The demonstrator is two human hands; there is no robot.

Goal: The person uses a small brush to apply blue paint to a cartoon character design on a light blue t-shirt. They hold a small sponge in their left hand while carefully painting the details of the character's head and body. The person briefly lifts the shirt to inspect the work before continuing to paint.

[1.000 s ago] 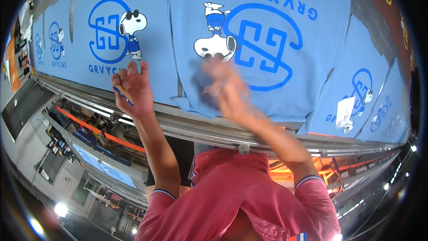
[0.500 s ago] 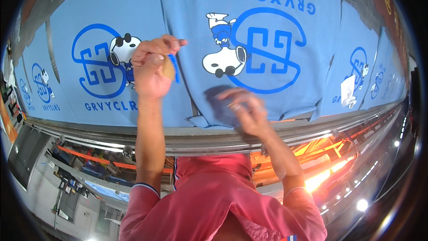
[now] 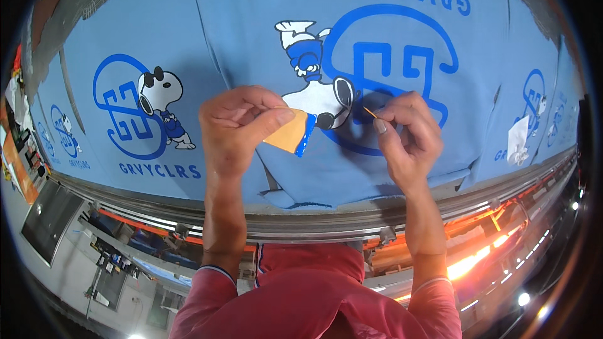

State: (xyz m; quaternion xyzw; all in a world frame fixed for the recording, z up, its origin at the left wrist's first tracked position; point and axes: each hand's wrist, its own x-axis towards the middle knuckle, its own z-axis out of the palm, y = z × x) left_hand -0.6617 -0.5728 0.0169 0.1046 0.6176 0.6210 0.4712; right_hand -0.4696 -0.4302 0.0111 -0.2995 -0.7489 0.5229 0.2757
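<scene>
My left hand (image 3: 242, 129) pinches a flat yellow-tan piece (image 3: 286, 132), card-like, between thumb and fingers. Wet-looking blue colour coats the piece's right edge. At about the same height, my right hand (image 3: 408, 138) grips a thin pointed stick (image 3: 370, 112), like a toothpick, its tip turned toward the left hand. Both hands hover above a light blue fabric panel (image 3: 251, 50) printed with a white cartoon dog (image 3: 314, 97) and a blue emblem (image 3: 389, 16), upside down from here. The left hand and the yellow piece hide part of the dog's head.
Beside it lies another blue panel with an upright dog print (image 3: 164, 91). A crumpled white scrap (image 3: 518, 141) rests on the fabric at right. A metal rail (image 3: 301, 226) runs along the near table edge. Below right, an orange-lit glow (image 3: 471, 267) shows under the table.
My left hand has come down and right, turning the yellow piece into fuller view. My right hand has risen to the right, and the thin stick now shows clearly. The whole view has shifted slightly.
</scene>
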